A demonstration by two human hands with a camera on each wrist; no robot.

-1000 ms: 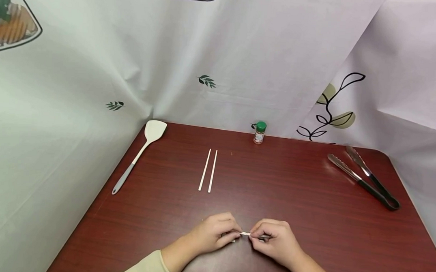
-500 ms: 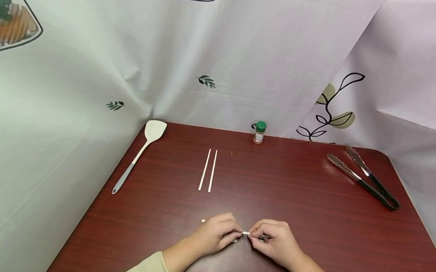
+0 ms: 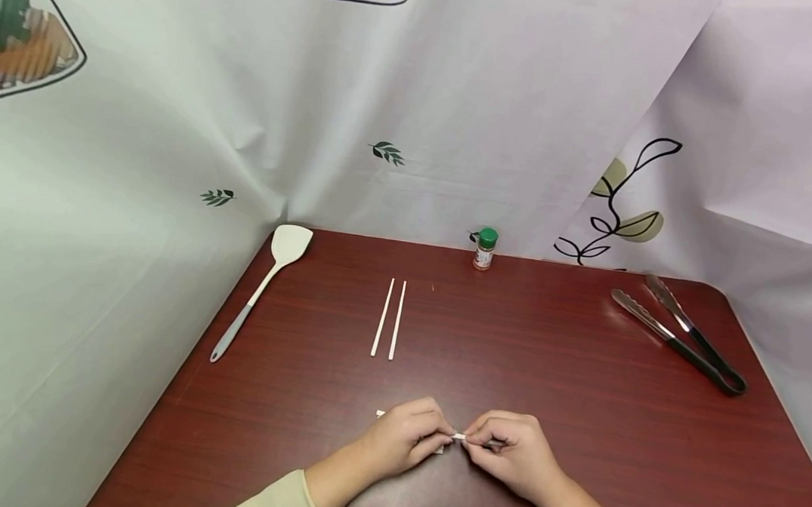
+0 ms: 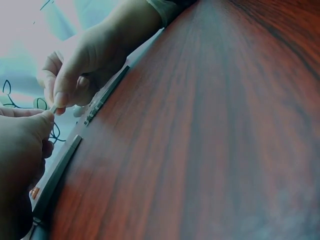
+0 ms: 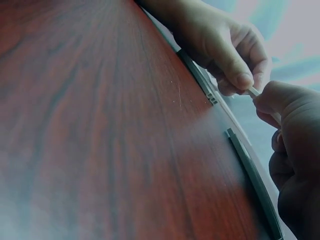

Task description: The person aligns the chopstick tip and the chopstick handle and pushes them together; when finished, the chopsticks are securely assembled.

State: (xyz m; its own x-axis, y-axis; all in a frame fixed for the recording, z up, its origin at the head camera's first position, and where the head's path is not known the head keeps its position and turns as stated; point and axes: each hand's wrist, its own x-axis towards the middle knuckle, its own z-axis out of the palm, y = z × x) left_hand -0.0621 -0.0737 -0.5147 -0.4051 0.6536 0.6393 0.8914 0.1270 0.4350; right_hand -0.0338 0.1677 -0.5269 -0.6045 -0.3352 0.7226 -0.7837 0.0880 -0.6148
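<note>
My left hand [image 3: 408,439] and right hand [image 3: 512,449] meet near the front middle of the table, fingertips almost together. Between them runs a thin white stick [image 3: 459,436], one end pinched by each hand's thumb and fingers. Most of the stick is hidden in the hands; a short piece shows in the right wrist view too, as a pale stick [image 5: 253,92]. Below the hands, two narrow strips lie on the table in line with a gap between: a near strip [image 4: 57,170] and a far strip [image 4: 107,97] with a notched end. Their kind is unclear.
Two white chopsticks [image 3: 395,321] lie side by side beyond the hands. A white spatula with grey handle [image 3: 262,285] lies at the left edge. A green-capped spice jar [image 3: 484,249] stands at the back. Metal tongs with black handles [image 3: 681,337] lie spread at right.
The hands stay nearly still, still pinching the stick, with slightly less of it showing between them. White ends beside and under the left hand show a little more. The head view shifts slightly.
</note>
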